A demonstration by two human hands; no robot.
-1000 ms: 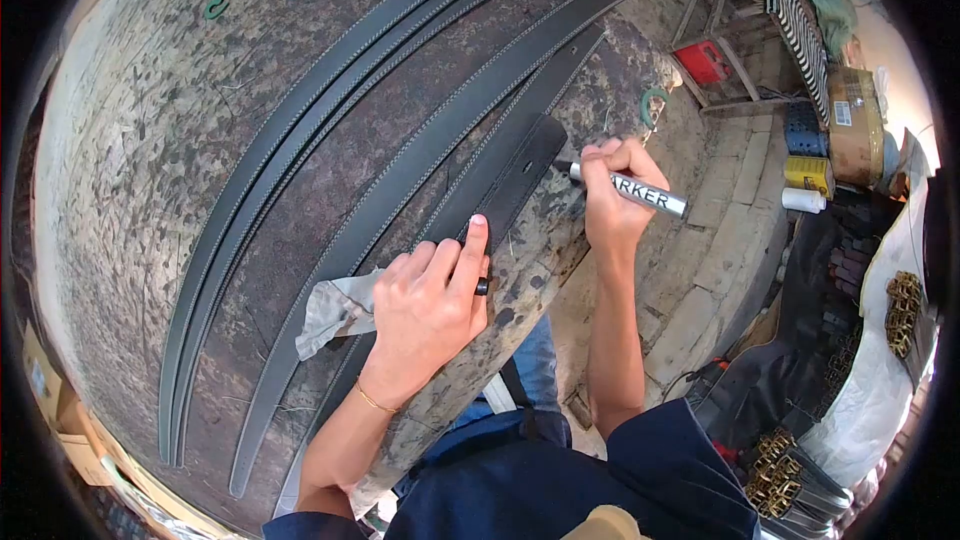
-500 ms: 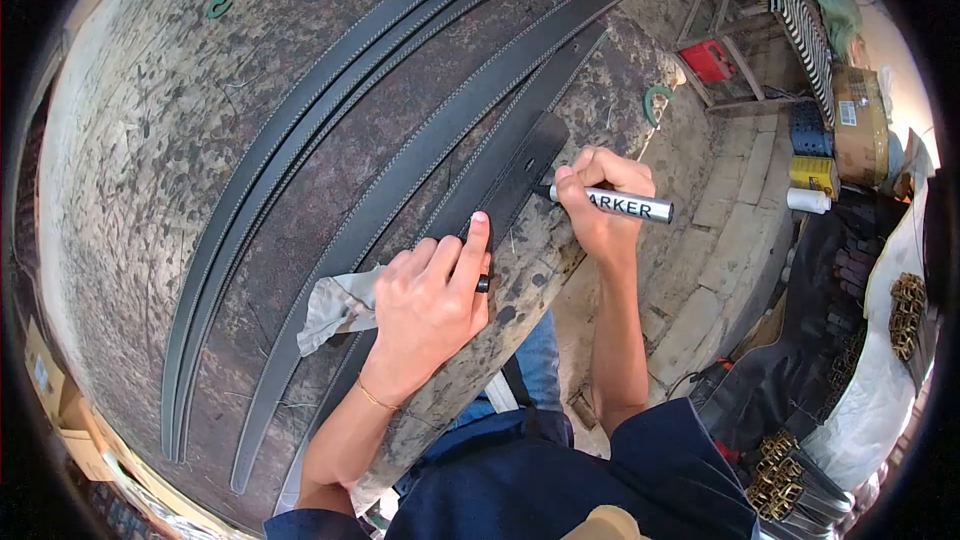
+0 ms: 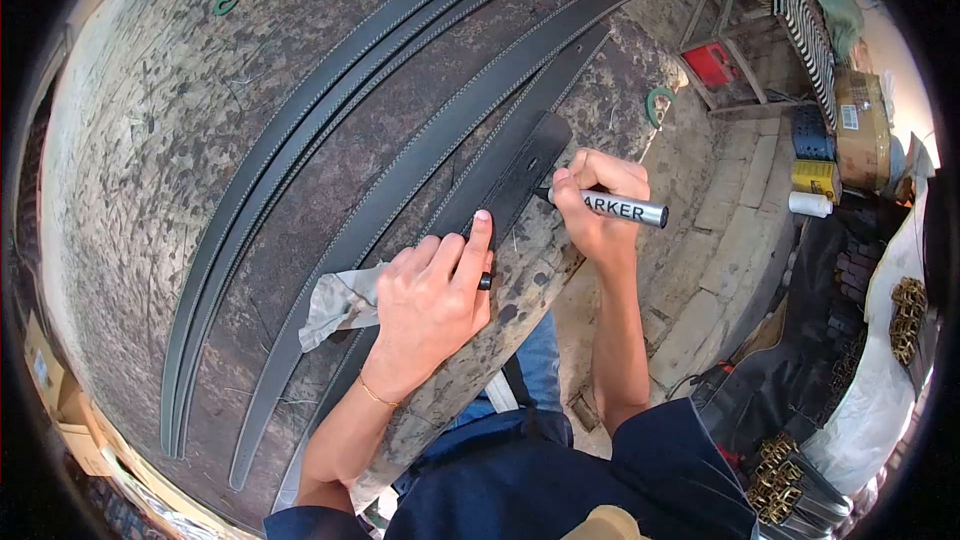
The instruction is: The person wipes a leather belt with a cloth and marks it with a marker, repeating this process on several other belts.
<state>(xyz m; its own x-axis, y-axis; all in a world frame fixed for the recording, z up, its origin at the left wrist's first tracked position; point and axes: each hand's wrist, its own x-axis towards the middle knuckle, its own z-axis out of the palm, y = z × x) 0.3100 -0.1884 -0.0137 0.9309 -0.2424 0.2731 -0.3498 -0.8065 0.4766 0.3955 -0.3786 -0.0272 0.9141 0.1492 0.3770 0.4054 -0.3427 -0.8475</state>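
A black leather belt (image 3: 518, 175) lies slantwise near the table's edge, its slotted end pointing up and right. My left hand (image 3: 430, 295) holds it down, index finger stretched along the leather, the other fingers curled. A small black marker cap (image 3: 486, 281) pokes out from those fingers, and a crumpled pale cloth (image 3: 335, 308) sticks out on the hand's other side; how it is held is hidden. My right hand (image 3: 600, 205) grips a silver marker (image 3: 630, 209), its dark tip at the belt's right edge just below the slot. Beside this belt lies another stitched belt (image 3: 420, 160).
More stitched belts (image 3: 290, 120) curve across the worn table (image 3: 140, 190). A green ring-shaped piece (image 3: 658, 106) lies near the table's right edge. Beyond are a wooden frame (image 3: 740, 70), a cardboard box (image 3: 862, 130), a white spool (image 3: 810, 204) and bunches of brass buckles (image 3: 775, 480).
The marker and my right hand have shifted very slightly left and down along the belt's edge. My left hand keeps its hold, and the belts lie as before.
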